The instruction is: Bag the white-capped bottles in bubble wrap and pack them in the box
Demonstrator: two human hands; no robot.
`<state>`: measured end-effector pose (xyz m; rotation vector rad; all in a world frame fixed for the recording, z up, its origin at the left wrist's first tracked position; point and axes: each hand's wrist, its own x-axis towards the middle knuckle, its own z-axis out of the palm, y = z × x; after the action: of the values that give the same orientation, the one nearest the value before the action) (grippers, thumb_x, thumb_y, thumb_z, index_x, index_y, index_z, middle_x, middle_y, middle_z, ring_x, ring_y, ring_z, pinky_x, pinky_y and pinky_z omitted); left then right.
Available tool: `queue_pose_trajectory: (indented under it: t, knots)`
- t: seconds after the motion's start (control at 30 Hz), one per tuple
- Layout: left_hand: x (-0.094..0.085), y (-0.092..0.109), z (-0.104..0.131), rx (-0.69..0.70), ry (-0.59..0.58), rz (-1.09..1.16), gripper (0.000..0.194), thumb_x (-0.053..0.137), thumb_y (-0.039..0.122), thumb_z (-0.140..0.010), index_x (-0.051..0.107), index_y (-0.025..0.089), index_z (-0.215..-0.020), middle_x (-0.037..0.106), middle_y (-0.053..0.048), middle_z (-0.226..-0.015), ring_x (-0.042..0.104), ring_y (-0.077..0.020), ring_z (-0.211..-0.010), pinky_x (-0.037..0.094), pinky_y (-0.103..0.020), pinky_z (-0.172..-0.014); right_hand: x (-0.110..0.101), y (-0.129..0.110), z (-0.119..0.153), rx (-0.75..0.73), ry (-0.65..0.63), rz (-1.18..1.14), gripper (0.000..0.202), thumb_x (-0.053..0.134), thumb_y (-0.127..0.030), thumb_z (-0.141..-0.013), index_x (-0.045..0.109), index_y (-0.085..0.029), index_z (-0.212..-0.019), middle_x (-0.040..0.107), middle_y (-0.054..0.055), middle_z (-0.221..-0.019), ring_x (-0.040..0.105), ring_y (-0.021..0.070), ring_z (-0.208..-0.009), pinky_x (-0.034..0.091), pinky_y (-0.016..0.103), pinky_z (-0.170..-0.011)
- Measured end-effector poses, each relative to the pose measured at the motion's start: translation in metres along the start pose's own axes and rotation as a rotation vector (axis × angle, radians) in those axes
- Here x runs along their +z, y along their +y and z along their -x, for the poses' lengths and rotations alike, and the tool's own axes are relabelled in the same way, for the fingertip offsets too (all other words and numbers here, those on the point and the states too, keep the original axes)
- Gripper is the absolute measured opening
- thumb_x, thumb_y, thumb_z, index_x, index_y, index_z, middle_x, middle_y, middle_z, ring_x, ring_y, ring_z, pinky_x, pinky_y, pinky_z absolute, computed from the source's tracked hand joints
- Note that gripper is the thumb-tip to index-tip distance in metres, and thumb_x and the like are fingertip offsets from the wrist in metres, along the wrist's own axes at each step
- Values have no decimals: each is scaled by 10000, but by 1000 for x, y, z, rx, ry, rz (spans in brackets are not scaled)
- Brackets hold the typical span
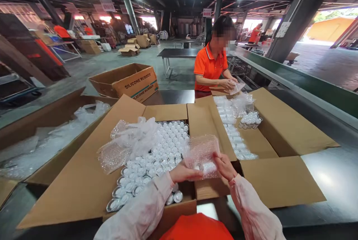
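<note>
In front of me, a bubble-wrap bag (203, 150) with a small white-and-clear cylindrical item (209, 167) in its lower part is held between both hands. My left hand (186, 171) grips its lower left edge, while my right hand (224, 166) pinches the right edge. Below and to the left, an open cardboard box (84, 158) holds many upright white items (170, 139) in rows, with loose bubble-wrap bags (128, 139) lying on top. Another open box (282, 178), at the right, contains wrapped items (237, 141) along its left side and a small group of unwrapped ones (250, 119).
Across the table (330, 173) a person in orange (209, 65) handles bubble wrap above the right box. A box of bubble wrap (58, 135) stands at the left, and a SILICONE RUBBER carton (137, 83) behind. A green conveyor (302, 81) runs along the right.
</note>
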<state>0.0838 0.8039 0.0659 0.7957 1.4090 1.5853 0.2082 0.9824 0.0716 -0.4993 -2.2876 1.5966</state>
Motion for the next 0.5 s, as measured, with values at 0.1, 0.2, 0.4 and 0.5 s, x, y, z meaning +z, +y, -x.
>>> queue_pose_trajectory:
  t: [0.1,0.2,0.4,0.5]
  knots:
    - [11,-13,-1,-8,141,-165,410,661,501,-708,708,135,-888,706,-63,-876,611,-204,-843,477,-309,-796,6,-7,2,-155,-11,143,537,549,-705,-731,602,-197,-564,601,72,-697,509,228,-815,421,362,-779]
    - [6,-7,-3,14,33,-467,353,629,446,-716,627,135,-549,510,29,-514,453,-109,-553,369,-223,-556,13,-4,7,-295,-141,271,515,602,-693,-698,616,-198,-556,612,75,-641,534,223,-766,431,361,-765]
    - [-6,12,-7,-16,9,-251,393,684,514,-647,644,123,-633,556,15,-586,466,-112,-580,363,-224,-572,26,13,17,-96,51,166,696,229,-644,-908,673,-127,-765,660,92,-724,587,191,-660,463,305,-593]
    - [-4,9,-6,-46,175,-84,473,727,553,-599,687,125,-794,665,-41,-737,552,-157,-686,437,-267,-675,25,-2,22,-62,-67,37,630,395,-668,-848,674,-118,-975,702,86,-859,637,211,-748,513,316,-661]
